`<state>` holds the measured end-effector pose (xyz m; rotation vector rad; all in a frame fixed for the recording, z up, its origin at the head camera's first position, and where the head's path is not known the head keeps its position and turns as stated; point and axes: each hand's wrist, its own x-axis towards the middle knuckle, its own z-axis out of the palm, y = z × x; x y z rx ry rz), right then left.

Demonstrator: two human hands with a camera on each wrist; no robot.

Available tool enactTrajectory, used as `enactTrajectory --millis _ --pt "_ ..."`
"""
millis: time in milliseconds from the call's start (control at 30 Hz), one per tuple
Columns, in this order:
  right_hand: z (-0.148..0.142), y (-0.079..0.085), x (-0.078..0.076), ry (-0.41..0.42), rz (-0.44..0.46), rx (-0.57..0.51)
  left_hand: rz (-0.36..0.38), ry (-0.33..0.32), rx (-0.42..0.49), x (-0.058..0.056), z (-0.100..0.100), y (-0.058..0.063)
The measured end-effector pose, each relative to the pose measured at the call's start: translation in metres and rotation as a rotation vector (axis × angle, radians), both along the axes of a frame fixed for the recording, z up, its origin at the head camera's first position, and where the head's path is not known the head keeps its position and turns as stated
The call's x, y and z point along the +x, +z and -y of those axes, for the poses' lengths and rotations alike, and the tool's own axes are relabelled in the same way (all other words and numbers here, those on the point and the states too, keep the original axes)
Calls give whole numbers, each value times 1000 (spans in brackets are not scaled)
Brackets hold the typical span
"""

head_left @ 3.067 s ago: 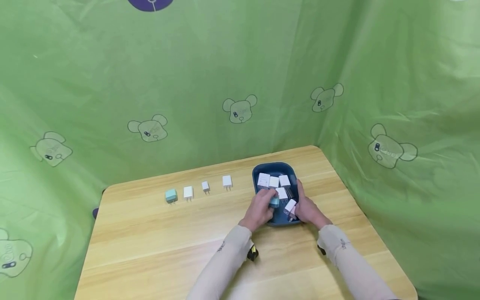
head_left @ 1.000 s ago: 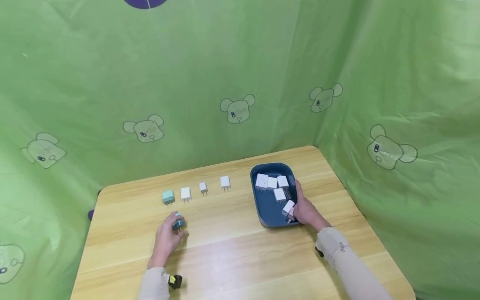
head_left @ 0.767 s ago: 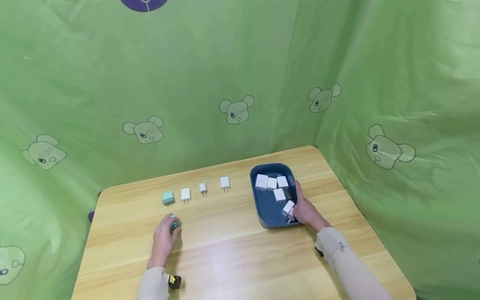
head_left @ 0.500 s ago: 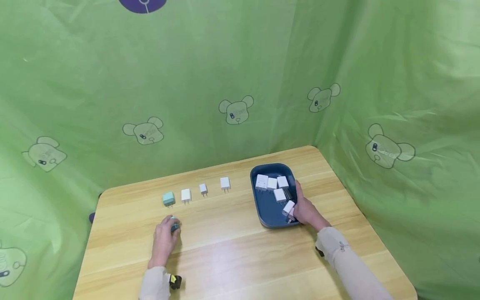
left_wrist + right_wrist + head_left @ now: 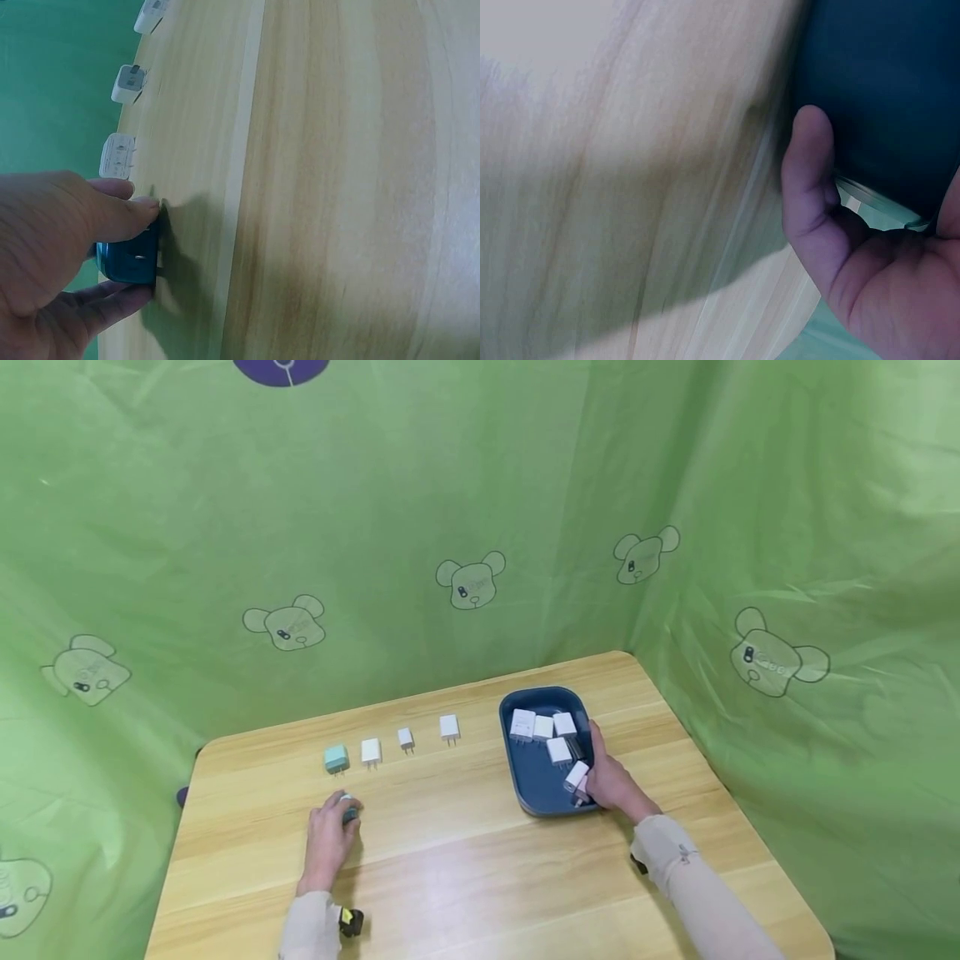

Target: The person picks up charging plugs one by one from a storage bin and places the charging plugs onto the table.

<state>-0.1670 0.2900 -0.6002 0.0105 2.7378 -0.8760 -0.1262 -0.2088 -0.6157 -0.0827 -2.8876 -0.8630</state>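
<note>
My left hand (image 5: 327, 839) pinches a blue-teal charger plug (image 5: 126, 259) between thumb and fingers at the table's left. In the head view the fingers cover most of that charger plug. Just behind it lies a mint-green charger plug (image 5: 337, 758), leading a row with three white ones: a wide charger plug (image 5: 371, 751), a small charger plug (image 5: 406, 739) and another charger plug (image 5: 449, 727). My right hand (image 5: 613, 782) grips the right wall of a dark blue bin (image 5: 536, 789). Several white charger plugs (image 5: 558, 750) and a dark one (image 5: 575, 748) lie inside the bin.
Everything stands on a light wooden table (image 5: 465, 877) with rounded corners. Green curtains (image 5: 390, 510) with mouse-head prints hang behind it and along the sides. Black wrist gear (image 5: 351, 922) sits by the left sleeve.
My left hand has carried the blue-teal charger plug out of the bin, leftward to below the mint-green one. Over the last half second it barely moves. The right hand keeps its grip on the bin.
</note>
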Motion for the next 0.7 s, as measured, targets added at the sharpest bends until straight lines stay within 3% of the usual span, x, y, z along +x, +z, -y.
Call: enactTrajectory --millis 200,500,700 --pt "0 2 0 4 -10 9 76 3 23 0 2 0" --pt "0 3 -1 -12 8 14 93 7 45 4 2 2" --pt "0 0 -1 -17 31 9 86 64 87 3 0 10"
